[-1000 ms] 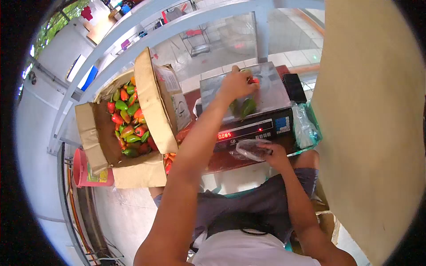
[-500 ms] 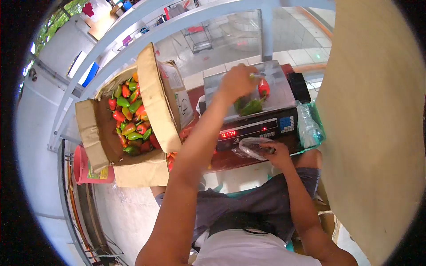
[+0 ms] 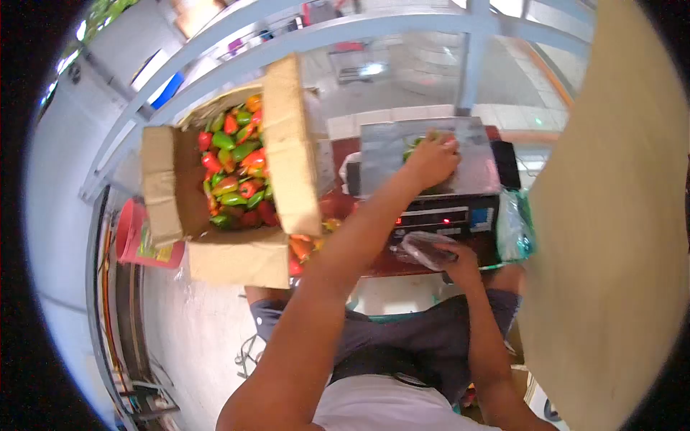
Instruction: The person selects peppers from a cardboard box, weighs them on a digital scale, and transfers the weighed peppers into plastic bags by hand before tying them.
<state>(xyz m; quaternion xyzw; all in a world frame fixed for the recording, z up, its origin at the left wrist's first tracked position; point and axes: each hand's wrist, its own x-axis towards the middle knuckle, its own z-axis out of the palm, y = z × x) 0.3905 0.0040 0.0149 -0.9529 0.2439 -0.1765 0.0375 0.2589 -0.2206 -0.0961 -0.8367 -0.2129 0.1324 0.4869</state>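
My left hand reaches over the steel pan of a digital scale, its fingers curled round the peppers there. Part of a green pepper shows beside the fingers; the other peppers are mostly hidden under the hand. In front of the scale, my right hand is closed on the edge of a clear plastic bag, whose mouth faces left. The scale's red display is partly covered by my left forearm.
Left of the scale stands an open cardboard box of red, green and orange peppers. Loose peppers lie beside it. Plastic bags hang at the scale's right. A pink bucket is at left; a tan panel bounds the right.
My left hand has moved right and down onto the peppers on the pan. The bag in my right hand looks flatter. The view has shifted, so the box and scale appear further right.
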